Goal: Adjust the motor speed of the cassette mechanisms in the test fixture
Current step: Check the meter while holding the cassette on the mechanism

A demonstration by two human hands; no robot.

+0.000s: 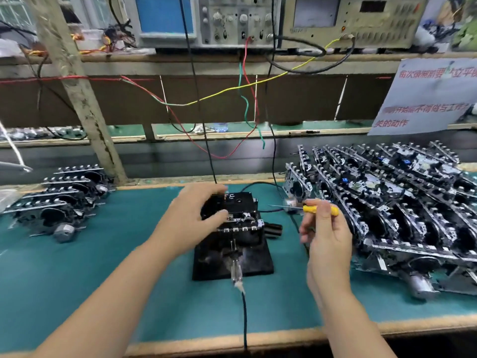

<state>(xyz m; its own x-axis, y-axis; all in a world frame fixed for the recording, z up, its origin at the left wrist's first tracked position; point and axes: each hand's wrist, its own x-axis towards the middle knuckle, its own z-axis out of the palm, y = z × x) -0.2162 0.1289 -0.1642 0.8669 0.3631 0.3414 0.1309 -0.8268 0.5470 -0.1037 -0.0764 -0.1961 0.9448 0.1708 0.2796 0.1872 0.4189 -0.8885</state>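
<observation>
Cassette mechanism [233, 215] sits seated in the black test fixture [232, 257], centre of the green bench mat [77, 280], just ahead of the person. Left hand [196, 215] grips the mechanism from its left side: fingers curled over the far top edge, thumb pressed against the near face. Right hand [326, 228] is held just right of the fixture, apart from it, pinching a yellow-handled screwdriver [320, 209] between thumb and curled fingers; the thin shaft points left toward the mechanism, tip in the air and not touching it. A clear-bodied probe [236, 272] lies on the fixture's base, its dark lead running off the near bench edge. To the right, a large heap of cassette mechanisms [400, 210], stacked tilted in rows. To the left, a smaller stack [56, 202]. Behind, on a raised shelf, an oscilloscope [206, 19] and a beige test instrument [348, 21]; red, green, yellow and black wires [245, 99] hang down from them. A printed notice [426, 96] leans at the right rear.
</observation>
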